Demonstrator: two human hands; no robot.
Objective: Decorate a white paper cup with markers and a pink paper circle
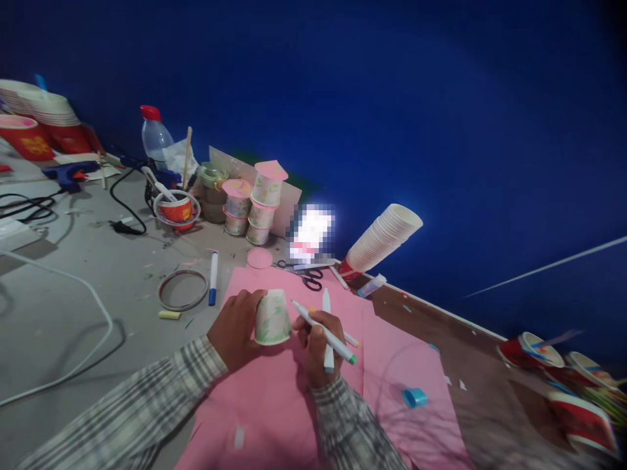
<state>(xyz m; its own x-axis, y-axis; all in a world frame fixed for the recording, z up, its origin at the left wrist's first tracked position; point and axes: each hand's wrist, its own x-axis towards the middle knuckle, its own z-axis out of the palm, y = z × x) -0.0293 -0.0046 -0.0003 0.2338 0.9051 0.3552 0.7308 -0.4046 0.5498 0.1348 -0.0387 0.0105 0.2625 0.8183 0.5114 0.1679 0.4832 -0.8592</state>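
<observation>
My left hand [238, 326] grips a small white paper cup [273, 314] from its left side; the cup is upside down with green leaf-like marks on its wall. Between the fingers of my right hand [321, 346] is a white marker with a green end [333, 341], its tip pointing toward the cup but apart from it. A second white marker [326, 301] lies partly behind that hand, together with a yellow-ended one [351, 339]. Pink paper [386, 352] spreads under both hands. Behind stand stacked decorated cups [261, 214] with pink tops.
Scissors [312, 279] and a pink paper disc [259, 258] lie beyond the cup. A blue-capped marker [213, 277] and a tape ring [182, 290] are at left. A tall stack of paper cups [382, 240] leans by the blue wall. A teal cap [415, 397] sits at right.
</observation>
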